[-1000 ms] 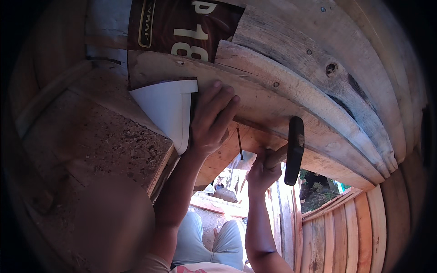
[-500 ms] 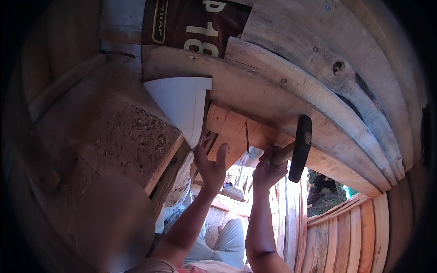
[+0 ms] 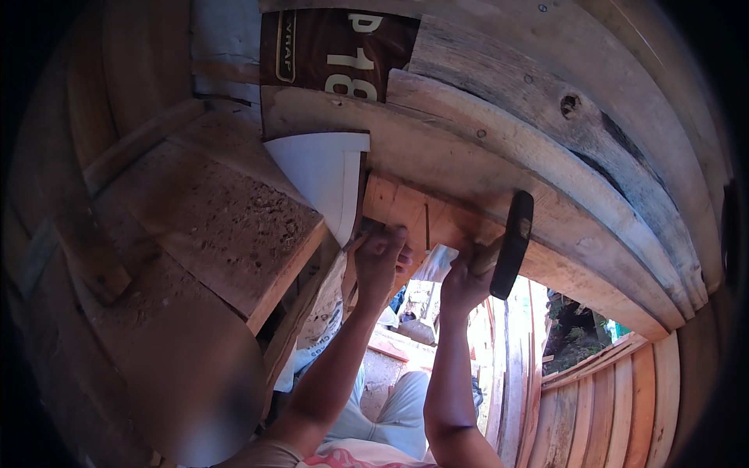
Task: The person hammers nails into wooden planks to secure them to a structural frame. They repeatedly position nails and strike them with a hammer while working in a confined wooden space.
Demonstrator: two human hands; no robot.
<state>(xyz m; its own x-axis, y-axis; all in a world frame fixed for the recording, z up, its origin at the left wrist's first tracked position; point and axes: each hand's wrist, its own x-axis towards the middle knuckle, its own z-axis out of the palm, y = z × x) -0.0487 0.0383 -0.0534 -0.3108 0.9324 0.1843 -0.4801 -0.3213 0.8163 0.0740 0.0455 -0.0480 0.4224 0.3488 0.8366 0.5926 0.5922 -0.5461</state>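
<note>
My right hand (image 3: 466, 282) is wrapped round the wooden handle of a hammer (image 3: 512, 246), its dark head raised to the right of the fist. My left hand (image 3: 380, 261) is closed, fingers curled in, just below the tip of a white corner-shaped piece (image 3: 318, 175). Whatever those fingers hold, if anything, is hidden. Between the hands, a thin dark rod or long nail (image 3: 427, 226) shows against an orange-brown wooden board (image 3: 399, 204).
Long weathered planks (image 3: 499, 93) curve across the top and right. A brown printed sheet (image 3: 335, 58) lies behind them at the top. On the left sits a dirt-speckled wooden box-like surface (image 3: 242, 210). Upright boards (image 3: 616, 390) stand at the lower right beside an opening.
My left hand has gone from spread fingers to curled ones and shifted slightly right. The hammer stays in my right hand, nearly in place. The view has shifted a little.
</note>
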